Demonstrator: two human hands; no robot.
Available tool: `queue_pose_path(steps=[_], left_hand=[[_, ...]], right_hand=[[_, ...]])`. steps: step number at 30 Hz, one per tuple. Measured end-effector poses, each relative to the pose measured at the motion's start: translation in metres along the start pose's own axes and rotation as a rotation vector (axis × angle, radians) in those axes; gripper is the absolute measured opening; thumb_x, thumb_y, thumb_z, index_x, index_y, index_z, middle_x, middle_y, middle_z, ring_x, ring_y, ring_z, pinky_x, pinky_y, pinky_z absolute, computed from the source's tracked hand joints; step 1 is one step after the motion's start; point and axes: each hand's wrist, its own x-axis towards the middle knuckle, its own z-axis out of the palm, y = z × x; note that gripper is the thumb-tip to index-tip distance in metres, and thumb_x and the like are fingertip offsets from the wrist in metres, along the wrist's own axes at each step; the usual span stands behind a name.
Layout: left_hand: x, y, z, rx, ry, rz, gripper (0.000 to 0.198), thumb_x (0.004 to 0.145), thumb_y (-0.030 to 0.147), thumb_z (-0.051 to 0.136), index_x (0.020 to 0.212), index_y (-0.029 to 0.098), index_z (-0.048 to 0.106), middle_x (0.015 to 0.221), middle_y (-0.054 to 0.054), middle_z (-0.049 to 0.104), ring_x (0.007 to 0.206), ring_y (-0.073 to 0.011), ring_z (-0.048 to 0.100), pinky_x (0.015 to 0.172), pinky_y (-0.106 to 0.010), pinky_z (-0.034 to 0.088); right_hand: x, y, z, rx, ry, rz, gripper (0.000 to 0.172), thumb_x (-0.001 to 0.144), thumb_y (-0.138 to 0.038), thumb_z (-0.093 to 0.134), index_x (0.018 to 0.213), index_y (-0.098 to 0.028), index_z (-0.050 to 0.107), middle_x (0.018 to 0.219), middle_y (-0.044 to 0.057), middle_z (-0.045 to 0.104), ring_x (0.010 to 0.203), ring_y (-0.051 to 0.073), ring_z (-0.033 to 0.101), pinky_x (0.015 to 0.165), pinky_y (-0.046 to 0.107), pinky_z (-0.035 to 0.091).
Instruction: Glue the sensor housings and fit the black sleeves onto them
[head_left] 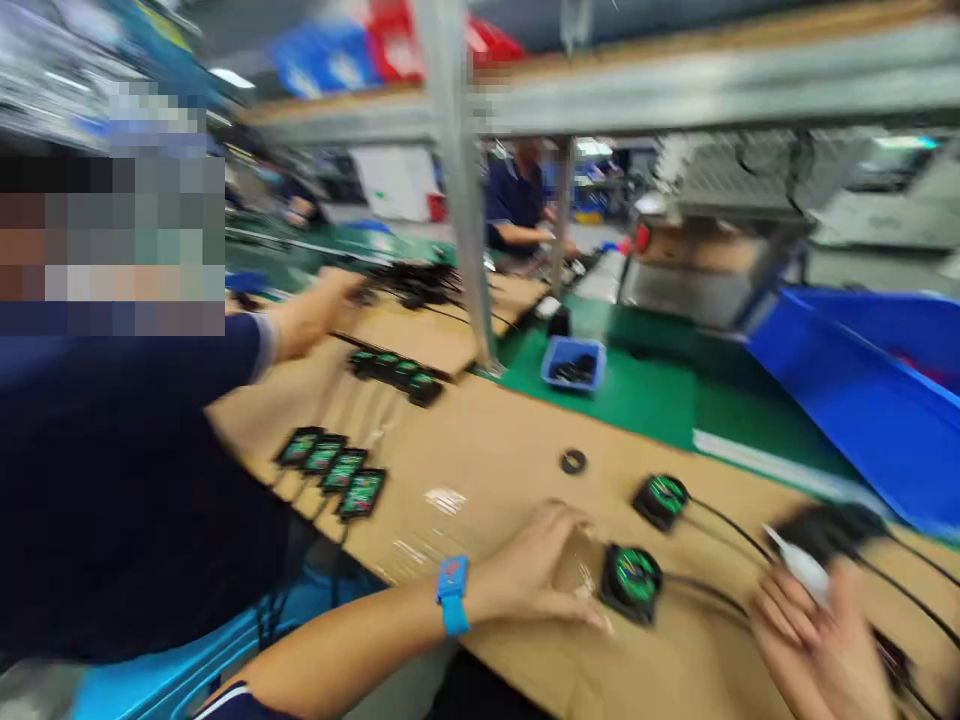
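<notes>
My left hand (544, 575), with a blue band on its wrist, is open, thumb and fingers apart. It reaches toward a square black housing (632, 585) with a round green circuit board in it; a small gap seems to stay between them. A second such housing (661, 500) lies just behind, and cables run from both to the right. My right hand (825, 630) is closed around what looks like a white squeeze bottle (804, 570), its thin tip pointing up and left. The fingers hide much of the bottle. A black ring (574, 461) lies flat on the cardboard-covered table.
A co-worker (150, 480) sits at the left, an arm stretched over the table. Several boards in black housings (330, 468) lie in rows there. A metal post (461, 190) stands behind the table. A small blue tray (574, 365) and a big blue bin (862, 400) are farther right.
</notes>
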Motion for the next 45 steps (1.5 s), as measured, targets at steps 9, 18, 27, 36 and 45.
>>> queue_pose_path(steps=[9,18,27,36,45], left_hand=[[0.038,-0.011,0.047,-0.14,-0.152,0.0,0.053,0.088,0.055,0.074,0.128,0.024,0.057,0.126,-0.01,0.068,0.119,-0.0315,0.062,0.104,-0.052,0.048],[0.036,0.006,0.048,-0.134,-0.031,0.102,0.05,0.092,0.029,0.068,0.139,0.026,0.051,0.116,-0.007,0.06,0.105,-0.0218,0.064,0.09,-0.035,0.057],[0.022,0.003,0.04,0.027,0.082,0.204,0.055,0.091,0.026,0.072,0.139,0.016,0.049,0.116,-0.01,0.066,0.106,-0.0227,0.066,0.094,-0.034,0.056],[0.022,0.004,0.033,0.002,0.064,0.275,0.048,0.09,0.018,0.073,0.133,0.009,0.054,0.119,-0.014,0.067,0.113,-0.0226,0.065,0.102,-0.035,0.053],[0.02,0.004,0.031,-0.006,0.061,0.286,0.048,0.088,0.015,0.074,0.132,0.008,0.056,0.118,-0.014,0.067,0.114,-0.0227,0.064,0.104,-0.035,0.053]], right_hand=[[0.003,0.021,-0.02,0.216,0.25,0.029,0.041,0.07,-0.057,0.087,0.082,-0.026,0.063,0.057,-0.011,0.035,0.043,0.005,0.02,0.039,0.018,0.025],[-0.001,0.026,-0.018,0.257,0.176,-0.02,0.053,0.069,-0.068,0.086,0.076,-0.023,0.06,0.049,-0.012,0.037,0.038,0.003,0.017,0.037,0.017,0.019],[-0.012,0.041,-0.026,-0.127,0.117,-0.256,0.038,0.088,-0.055,0.078,0.079,-0.021,0.063,0.068,-0.003,0.057,0.051,0.008,0.045,0.048,0.022,0.035],[-0.027,0.046,-0.028,-0.344,-0.056,-0.431,0.015,0.094,-0.036,0.073,0.095,-0.022,0.067,0.076,0.0,0.062,0.059,0.011,0.052,0.05,0.026,0.038],[-0.031,0.047,-0.028,-0.436,-0.149,-0.496,0.013,0.094,-0.029,0.074,0.102,-0.022,0.067,0.08,0.0,0.065,0.063,0.013,0.057,0.055,0.028,0.046]])
